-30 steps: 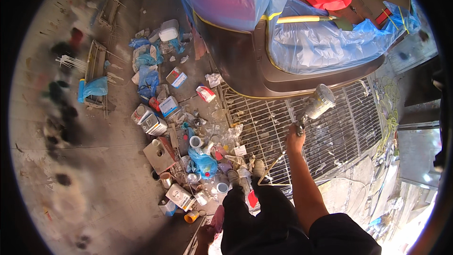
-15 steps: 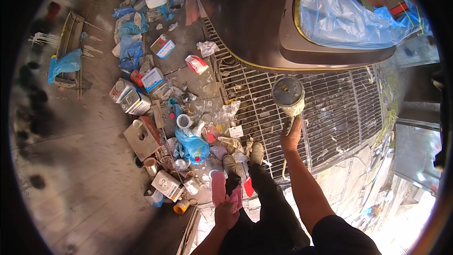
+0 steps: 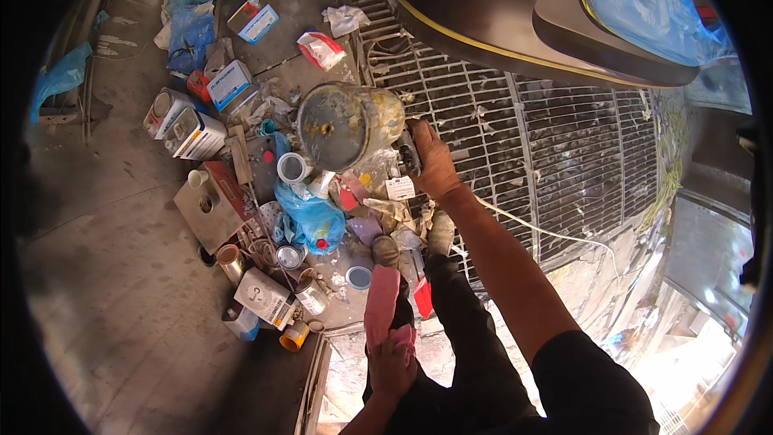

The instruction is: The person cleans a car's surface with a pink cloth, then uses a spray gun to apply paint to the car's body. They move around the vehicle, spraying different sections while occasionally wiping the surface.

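Observation:
My right hand point(image 3: 432, 163) is wrapped round the grip of a paint spray gun point(image 3: 409, 153). The gun's round, paint-stained cup point(image 3: 351, 126) tilts to the left, its dark lid facing up toward me. Most of the gun body is hidden behind the hand and cup. Low in the view, beside my left leg, my left hand point(image 3: 393, 366) is closed on a pink cloth point(image 3: 382, 306), which hangs forward from the fingers. A dark, curved vehicle panel point(image 3: 475, 12) lies ahead to the right, with blue plastic sheeting point(image 3: 636, 8) over its opening.
Metal floor grating point(image 3: 483, 129) spans the middle right. A pale hose point(image 3: 555, 234) trails across it from near my right arm. Left of my feet lie cans, boxes point(image 3: 230, 84), a blue plastic bag point(image 3: 310, 221), an open cardboard box point(image 3: 208, 203) and crumpled scraps.
My right hand has brought the spray gun leftward from over the grating to above the clutter, and its cup looks larger. The view has shifted. My left hand still holds the pink cloth.

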Action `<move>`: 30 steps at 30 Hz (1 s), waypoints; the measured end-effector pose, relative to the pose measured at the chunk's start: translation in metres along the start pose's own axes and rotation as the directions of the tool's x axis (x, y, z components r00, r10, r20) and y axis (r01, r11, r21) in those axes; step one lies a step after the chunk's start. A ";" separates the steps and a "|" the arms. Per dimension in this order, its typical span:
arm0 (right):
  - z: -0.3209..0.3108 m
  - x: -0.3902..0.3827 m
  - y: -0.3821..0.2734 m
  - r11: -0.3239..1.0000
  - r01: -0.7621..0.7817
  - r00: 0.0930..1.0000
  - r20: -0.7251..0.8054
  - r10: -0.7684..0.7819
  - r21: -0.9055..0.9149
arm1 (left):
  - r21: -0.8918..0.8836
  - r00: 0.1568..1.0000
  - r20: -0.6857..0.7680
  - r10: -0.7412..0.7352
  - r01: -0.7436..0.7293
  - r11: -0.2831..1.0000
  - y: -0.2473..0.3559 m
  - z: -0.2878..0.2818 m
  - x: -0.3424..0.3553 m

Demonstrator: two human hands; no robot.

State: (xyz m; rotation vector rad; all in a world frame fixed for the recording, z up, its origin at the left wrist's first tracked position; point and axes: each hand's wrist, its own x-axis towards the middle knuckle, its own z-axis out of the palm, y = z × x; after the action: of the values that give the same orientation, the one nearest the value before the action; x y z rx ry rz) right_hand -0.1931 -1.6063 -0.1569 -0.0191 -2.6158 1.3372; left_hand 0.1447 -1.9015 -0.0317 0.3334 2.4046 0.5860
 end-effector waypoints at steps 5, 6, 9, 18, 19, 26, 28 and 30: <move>-0.026 -0.049 0.070 0.961 -0.268 0.935 -0.258 0.243 -0.068 | -0.011 1.000 0.029 -0.008 0.008 1.000 -0.001 0.000 0.004; -0.034 -0.064 0.080 0.947 -0.315 0.904 -0.325 0.277 -0.070 | -0.013 0.999 0.033 -0.018 0.019 1.000 -0.002 0.002 0.004; -0.062 -0.104 0.089 0.887 -0.427 0.847 -0.421 0.325 -0.175 | -0.063 0.998 0.026 -0.062 0.064 0.996 -0.003 0.010 0.001; -0.035 -0.102 0.157 0.827 -0.500 0.819 -0.450 0.355 -0.257 | -0.056 0.997 0.032 -0.068 0.070 0.996 0.000 -0.003 0.012; -0.018 -0.082 0.157 0.846 -0.459 0.848 -0.419 0.326 -0.270 | -0.070 0.996 0.038 -0.075 0.077 0.995 0.000 -0.005 0.013; 0.092 0.054 0.122 0.936 -0.263 0.944 -0.261 0.200 -0.234 | -0.120 0.993 0.033 -0.113 0.116 0.986 -0.004 -0.008 0.015; 0.102 0.079 0.111 0.953 -0.190 0.969 -0.200 0.144 -0.237 | -0.123 0.991 0.025 -0.128 0.131 0.984 -0.003 -0.007 0.013; 0.102 0.087 0.103 0.970 -0.045 0.981 -0.195 -0.003 -0.238 | -0.138 0.990 -0.009 -0.140 0.138 0.981 -0.004 -0.006 0.013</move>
State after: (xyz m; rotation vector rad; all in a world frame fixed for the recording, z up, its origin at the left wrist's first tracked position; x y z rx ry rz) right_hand -0.3060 -1.6182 -0.2827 -0.2041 -2.5979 0.9608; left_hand 0.1307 -1.9021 -0.0358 0.1005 2.3667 0.6889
